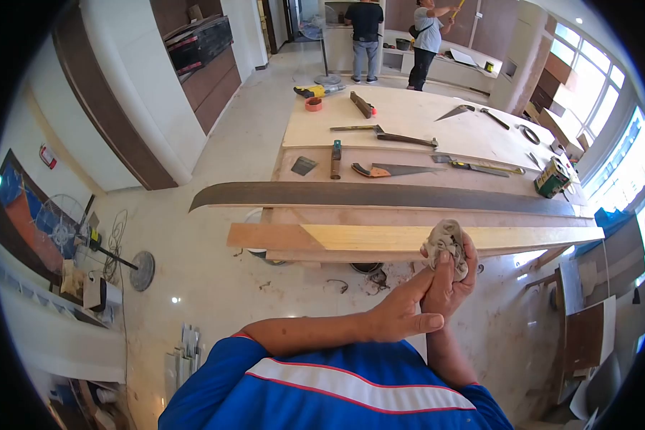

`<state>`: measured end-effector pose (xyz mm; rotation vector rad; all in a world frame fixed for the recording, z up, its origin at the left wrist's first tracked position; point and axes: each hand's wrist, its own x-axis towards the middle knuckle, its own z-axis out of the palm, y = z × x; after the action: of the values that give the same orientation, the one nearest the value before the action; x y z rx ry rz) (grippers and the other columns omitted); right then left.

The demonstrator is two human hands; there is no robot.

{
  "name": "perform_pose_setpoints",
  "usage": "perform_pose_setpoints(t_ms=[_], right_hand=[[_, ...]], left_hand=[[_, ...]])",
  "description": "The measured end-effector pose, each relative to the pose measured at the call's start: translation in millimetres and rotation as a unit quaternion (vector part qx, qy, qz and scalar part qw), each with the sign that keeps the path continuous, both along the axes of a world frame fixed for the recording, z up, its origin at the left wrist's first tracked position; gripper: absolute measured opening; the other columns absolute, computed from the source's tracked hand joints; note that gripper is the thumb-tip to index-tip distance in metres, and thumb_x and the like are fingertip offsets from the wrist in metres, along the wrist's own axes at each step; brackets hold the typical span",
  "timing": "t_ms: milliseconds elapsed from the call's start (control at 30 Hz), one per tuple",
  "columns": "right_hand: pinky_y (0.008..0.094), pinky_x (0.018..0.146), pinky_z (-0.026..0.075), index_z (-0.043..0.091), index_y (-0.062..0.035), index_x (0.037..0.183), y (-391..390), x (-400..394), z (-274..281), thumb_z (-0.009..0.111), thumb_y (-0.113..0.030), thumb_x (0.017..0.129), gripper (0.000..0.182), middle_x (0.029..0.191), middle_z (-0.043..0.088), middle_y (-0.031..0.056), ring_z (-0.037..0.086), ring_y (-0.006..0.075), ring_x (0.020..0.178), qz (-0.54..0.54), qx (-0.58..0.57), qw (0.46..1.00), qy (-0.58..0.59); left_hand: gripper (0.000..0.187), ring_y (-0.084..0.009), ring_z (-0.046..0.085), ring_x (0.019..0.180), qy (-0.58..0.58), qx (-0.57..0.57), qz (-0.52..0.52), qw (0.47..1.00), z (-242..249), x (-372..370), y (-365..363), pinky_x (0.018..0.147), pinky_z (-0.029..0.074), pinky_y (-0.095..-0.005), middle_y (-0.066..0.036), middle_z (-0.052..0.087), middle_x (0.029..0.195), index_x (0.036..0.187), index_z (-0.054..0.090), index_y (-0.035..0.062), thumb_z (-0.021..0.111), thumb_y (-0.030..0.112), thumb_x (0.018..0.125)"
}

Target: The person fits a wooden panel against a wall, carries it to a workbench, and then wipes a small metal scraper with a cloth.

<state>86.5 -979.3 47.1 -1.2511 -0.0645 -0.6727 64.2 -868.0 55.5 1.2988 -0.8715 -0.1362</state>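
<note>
My right hand [457,287] is closed around a crumpled, greyish rag [448,240], which sticks up above the fingers. My left hand [405,309] lies against the right one, thumb stretched out across its base and the other fingers partly hidden behind it. Both hands are in front of the workbench's near edge. Just beyond the rag lies a long pale wooden board [380,237] with a browner left end. Behind that stretches a long dark brown strip [365,195] with a curved left end.
On the bench [401,107] lie a hand saw [390,170], a hammer [407,139], a yellow power tool [319,91], an orange tape roll [313,104] and a can [552,178]. Two people [365,36] stand at the back. A fan [142,271] stands on the left.
</note>
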Motion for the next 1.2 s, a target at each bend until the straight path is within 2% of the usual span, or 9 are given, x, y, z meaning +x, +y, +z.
perform_pose_setpoints(t_ms=[100, 267, 333, 533, 700, 833, 900, 1000, 1200], right_hand=[[0.0296, 0.09, 0.051, 0.053, 0.0042, 0.131, -20, -1, 5, 0.058, 0.001, 0.093, 0.038, 0.12, 0.063, 0.0129, 0.061, 0.0166, 0.106, 0.041, -0.075, 0.996, 0.018], [0.0281, 0.084, 0.053, 0.056, 0.0005, 0.125, -55, 19, -27, 0.059, 0.001, 0.091, 0.034, 0.112, 0.065, 0.0107, 0.063, 0.0159, 0.098, 0.074, 0.076, 0.99, 0.087], [0.0247, 0.065, 0.054, 0.057, -0.0046, 0.119, -66, 27, -29, 0.062, -0.004, 0.092, 0.027, 0.097, 0.065, 0.0051, 0.064, 0.0127, 0.081, 0.074, 0.185, 0.97, 0.136], [0.0229, 0.039, 0.041, 0.055, -0.0109, 0.1, -87, 3, -99, 0.067, -0.02, 0.096, 0.016, 0.073, 0.056, -0.0018, 0.053, 0.0079, 0.051, 0.063, 0.103, 0.965, 0.232], [0.0252, 0.041, 0.044, 0.053, -0.0128, 0.092, -98, -17, -146, 0.068, -0.035, 0.095, 0.027, 0.071, 0.056, -0.0013, 0.054, 0.0105, 0.052, 0.009, 0.176, 0.927, 0.33], [0.0301, 0.051, 0.048, 0.058, -0.0146, 0.09, -105, -19, -193, 0.068, -0.046, 0.092, 0.033, 0.074, 0.06, 0.0003, 0.06, 0.0139, 0.061, -0.024, 0.262, 0.901, 0.344], [0.0319, 0.055, 0.048, 0.062, -0.0156, 0.092, -86, -16, -171, 0.066, -0.048, 0.091, 0.032, 0.079, 0.064, 0.0012, 0.062, 0.0155, 0.066, -0.043, 0.346, 0.856, 0.381], [0.035, 0.057, 0.05, 0.065, -0.0167, 0.095, -52, 8, -155, 0.065, -0.048, 0.09, 0.032, 0.083, 0.066, 0.0011, 0.063, 0.0179, 0.069, -0.04, 0.397, 0.825, 0.4], [0.0313, 0.051, 0.05, 0.062, -0.0122, 0.091, -6, 33, -158, 0.07, -0.024, 0.091, 0.014, 0.078, 0.062, 0.0026, 0.06, 0.0143, 0.065, -0.045, 0.261, 0.889, 0.374]], left_hand=[[0.084, -0.0277, 0.036, 0.142, 0.03, 0.032, -0.024, 0.999, 0, 6, 6, 0.117, 0.025, -0.0397, -0.018, 0.043, 0.147, 0.149, 0.033, -0.0047, 0.069, 0.045, 0.091], [0.059, -0.0238, 0.047, 0.134, 0.006, 0.031, 0.024, 0.999, -25, 8, 16, 0.114, 0.033, -0.0388, -0.015, 0.055, 0.139, 0.138, 0.052, -0.0006, 0.074, 0.028, 0.09], [0.049, -0.0226, 0.058, 0.12, 0.057, 0.094, 0.09, 0.99, -30, 8, 21, 0.104, 0.043, -0.0359, -0.015, 0.063, 0.127, 0.13, 0.058, -0.0016, 0.075, 0.024, 0.09], [0.03, -0.0155, 0.068, 0.094, 0.252, 0.033, 0.208, 0.945, -86, 58, 66, 0.085, 0.054, -0.0279, -0.009, 0.07, 0.104, 0.116, 0.063, -0.0023, 0.07, 0.016, 0.093], [0.017, -0.0115, 0.065, 0.077, 0.393, 0.034, 0.36, 0.846, -123, 129, 139, 0.067, 0.051, -0.0235, -0.005, 0.068, 0.085, 0.1, 0.067, 0.0007, 0.066, 0.015, 0.092], [0.014, -0.0148, 0.066, 0.073, 0.352, 0.095, 0.468, 0.805, -212, 225, 222, 0.055, 0.05, -0.0242, -0.007, 0.068, 0.086, 0.101, 0.066, 0.0042, 0.064, 0.015, 0.091], [0.025, -0.0303, 0.07, 0.079, 0.212, 0.179, 0.582, 0.764, -274, 289, 269, 0.072, 0.054, -0.0399, -0.014, 0.071, 0.083, 0.092, 0.069, 0.0, 0.07, 0.021, 0.08], [0.03, -0.0419, 0.068, 0.088, 0.147, 0.37, 0.631, 0.666, -266, 345, 305, 0.081, 0.053, -0.0478, -0.02, 0.071, 0.086, 0.09, 0.068, -0.0009, 0.07, 0.025, 0.076], [0.038, -0.0446, 0.067, 0.095, 0.161, 0.518, 0.562, 0.625, -282, 434, 343, 0.086, 0.055, -0.0511, -0.027, 0.068, 0.101, 0.095, 0.068, -0.0016, 0.071, 0.026, 0.07]])
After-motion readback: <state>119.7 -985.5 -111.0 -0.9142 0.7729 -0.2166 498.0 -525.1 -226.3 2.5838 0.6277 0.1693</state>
